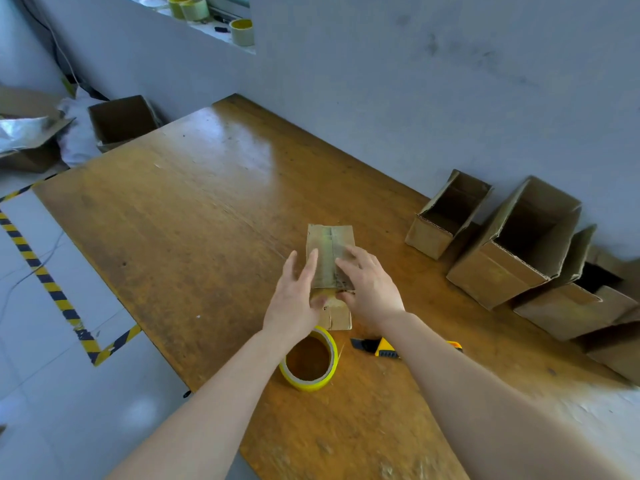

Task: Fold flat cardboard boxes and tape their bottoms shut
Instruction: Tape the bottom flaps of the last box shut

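A small cardboard box (329, 244) stands bottom-up on the wooden table (180, 209), with a strip of tape running down the seam of its closed flaps. My left hand (296, 299) lies flat on the box's left side, fingers spread. My right hand (370, 285) presses flat on the right flap and the tape. Both palms rest on the box without gripping it. A roll of yellow tape (310, 362) lies just in front of the box, under my left wrist. A yellow and black utility knife (384, 348) lies to the right of the roll, partly hidden by my right forearm.
Several folded open boxes (512, 244) lean against the wall at the table's right edge. Another open box (121, 121) and crumpled wrapping (27, 133) sit on the floor beyond the far left corner. Spare tape rolls (242, 32) stand on the window ledge. Hazard striping (52, 289) marks the floor on the left.
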The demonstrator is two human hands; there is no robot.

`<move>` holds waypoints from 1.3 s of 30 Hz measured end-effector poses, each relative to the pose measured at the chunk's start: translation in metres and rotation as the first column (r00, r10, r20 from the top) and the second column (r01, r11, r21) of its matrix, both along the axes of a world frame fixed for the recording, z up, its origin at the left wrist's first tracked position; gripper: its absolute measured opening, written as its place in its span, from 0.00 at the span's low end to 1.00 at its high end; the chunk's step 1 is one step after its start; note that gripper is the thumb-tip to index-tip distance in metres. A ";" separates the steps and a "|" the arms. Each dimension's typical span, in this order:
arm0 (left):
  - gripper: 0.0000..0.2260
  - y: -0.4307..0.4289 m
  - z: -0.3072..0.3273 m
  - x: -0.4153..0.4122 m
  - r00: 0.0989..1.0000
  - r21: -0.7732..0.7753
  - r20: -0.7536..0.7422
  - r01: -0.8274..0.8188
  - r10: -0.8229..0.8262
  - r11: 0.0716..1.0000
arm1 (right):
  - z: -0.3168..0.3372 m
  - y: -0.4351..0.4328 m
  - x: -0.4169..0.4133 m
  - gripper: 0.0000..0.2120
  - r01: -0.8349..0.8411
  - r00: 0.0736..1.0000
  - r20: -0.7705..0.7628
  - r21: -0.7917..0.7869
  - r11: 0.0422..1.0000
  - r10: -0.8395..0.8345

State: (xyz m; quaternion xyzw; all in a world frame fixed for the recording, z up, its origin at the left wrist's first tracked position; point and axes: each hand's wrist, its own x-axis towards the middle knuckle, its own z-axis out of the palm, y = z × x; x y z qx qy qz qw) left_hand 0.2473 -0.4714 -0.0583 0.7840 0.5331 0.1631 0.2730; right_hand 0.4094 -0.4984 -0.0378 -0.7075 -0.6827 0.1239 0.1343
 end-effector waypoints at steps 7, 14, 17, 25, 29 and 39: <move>0.32 0.015 -0.017 0.010 0.987 0.017 -0.119 0.110 -0.107 0.994 | -0.019 -0.002 0.004 0.30 0.032 0.996 -0.083 -0.098 0.995 -0.040; 0.38 0.016 -0.026 0.005 0.972 0.123 -0.186 0.167 -0.142 0.978 | -0.027 -0.005 0.008 0.31 -0.034 0.999 -0.036 -0.033 0.999 0.033; 0.39 0.017 -0.027 0.004 0.978 0.125 -0.156 0.158 -0.138 0.979 | -0.027 -0.007 0.011 0.30 -0.020 0.992 -0.125 -0.019 1.000 0.018; 0.37 0.015 -0.025 0.008 0.994 0.079 -0.042 0.104 -0.101 0.991 | -0.035 -0.014 0.013 0.41 0.025 0.994 -0.105 -0.147 0.989 -0.040; 0.34 0.022 -0.016 0.005 0.957 -0.097 0.282 -0.034 0.060 0.995 | -0.033 -0.013 0.010 0.30 0.372 0.789 -0.422 -0.251 0.894 -0.447; 0.32 0.017 0.006 -0.001 0.631 -0.739 0.580 0.142 0.515 0.659 | 0.001 -0.008 0.010 0.12 0.382 -0.056 -0.747 -0.628 0.677 -0.662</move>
